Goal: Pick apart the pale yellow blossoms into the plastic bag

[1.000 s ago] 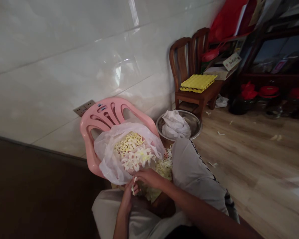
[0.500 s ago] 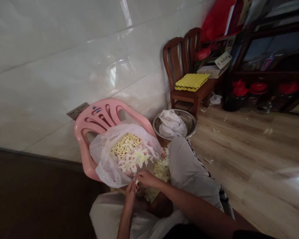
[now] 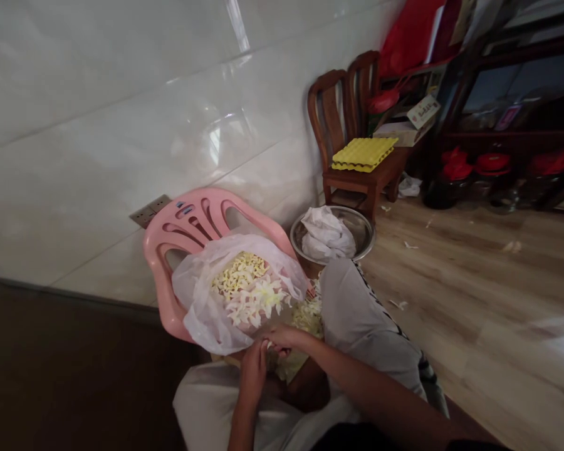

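My left hand and my right hand meet over my lap, at the near edge of a white plastic bag. Fingers of both are closed in a pinch, with a small white flower piece showing at the tips; its exact shape is too small to tell. The spread bag rests on a pink plastic chair. Inside it lie yellowish buds or small pieces at the back and white open flowers in front. More pale flowers are heaped below, by my right knee, partly hidden.
A metal basin with a white bag stands past my right knee. Behind it a wooden chair holds yellow egg trays. Pale scraps dot the wood floor. Red-topped jars line the cabinet; a tiled wall is on the left.
Both hands have shifted slightly right and down, toward my lap, and stay together. My right hand's fingers have turned downward. The flowers in the bag look unchanged.
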`<state>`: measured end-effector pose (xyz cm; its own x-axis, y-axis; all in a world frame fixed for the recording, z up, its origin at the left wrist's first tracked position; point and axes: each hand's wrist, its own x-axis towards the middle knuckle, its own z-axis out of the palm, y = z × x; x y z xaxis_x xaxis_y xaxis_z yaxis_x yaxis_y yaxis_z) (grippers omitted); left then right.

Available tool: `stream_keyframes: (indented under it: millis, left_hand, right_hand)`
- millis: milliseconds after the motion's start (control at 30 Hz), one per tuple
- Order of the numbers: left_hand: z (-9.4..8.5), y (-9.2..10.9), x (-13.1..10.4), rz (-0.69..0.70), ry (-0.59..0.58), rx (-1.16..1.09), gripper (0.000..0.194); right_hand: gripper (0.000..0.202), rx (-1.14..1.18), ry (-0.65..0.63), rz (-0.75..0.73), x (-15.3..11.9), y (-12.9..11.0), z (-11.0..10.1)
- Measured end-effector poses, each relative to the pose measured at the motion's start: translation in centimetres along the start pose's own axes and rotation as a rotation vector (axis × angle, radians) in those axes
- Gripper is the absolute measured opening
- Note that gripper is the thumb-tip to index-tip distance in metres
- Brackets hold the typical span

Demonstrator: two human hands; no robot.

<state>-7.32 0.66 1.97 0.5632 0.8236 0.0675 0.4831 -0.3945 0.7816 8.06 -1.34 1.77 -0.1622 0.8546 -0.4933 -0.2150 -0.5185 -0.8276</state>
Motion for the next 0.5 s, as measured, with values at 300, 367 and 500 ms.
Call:
stream_keyframes:
  millis: [300,367,500]
  left_hand:
    - [0.3,0.3,0.1,-0.191,0.024,-0.368,0.028]
    - [0.3,0.0,-0.1,-0.185,0.043,-0.361,0.027]
    - [0.4,0.0,-1.1,-0.081,0.075,-0.265,0.02]
  right_hand:
    - [0.043,-0.279,-0.047,-0.154,0.1,0.4,-1.5]
    - [0.044,-0.316,-0.044,-0.162,0.0,0.6,-1.4]
    - [0.049,-0.341,0.034,-0.128,-0.3,1.1,-0.7]
